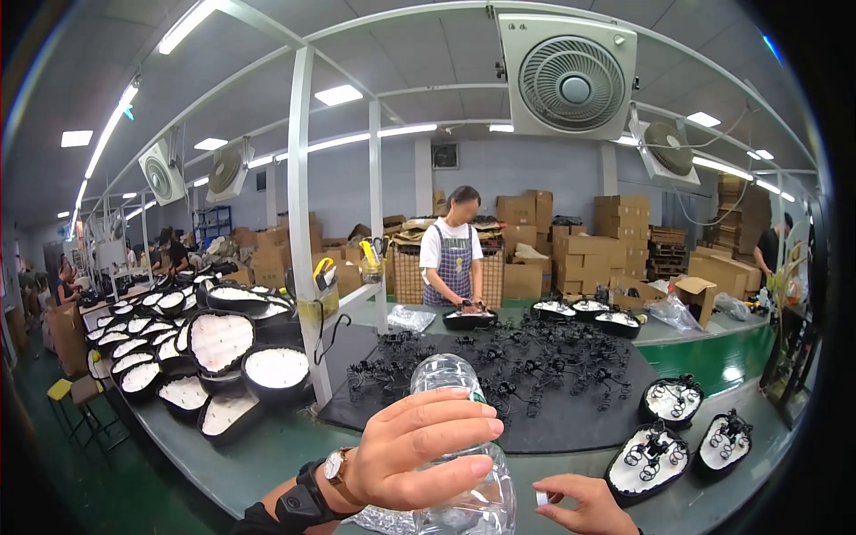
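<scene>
A large clear plastic bottle (486,490) stands close in front of me at the workbench's near edge. My left hand (415,450) is wrapped across its upper part, the fingers pointing right. A watch and a black band are on that wrist. To the right of the bottle, my right hand (584,501) pinches a small white cap (541,498) between thumb and fingers, apart from the bottle. Beyond the bottle, a dark mat (571,432) carries many black wire-like parts with coiled ends (535,366).
Black-rimmed trays with white filling (276,367) are piled at the left. Several more trays (646,459), bearing black parts, sit at the right. A white post (308,223) rises from the bench. Across it, a person (453,254) handles a tray. Cardboard boxes (593,259) stand behind.
</scene>
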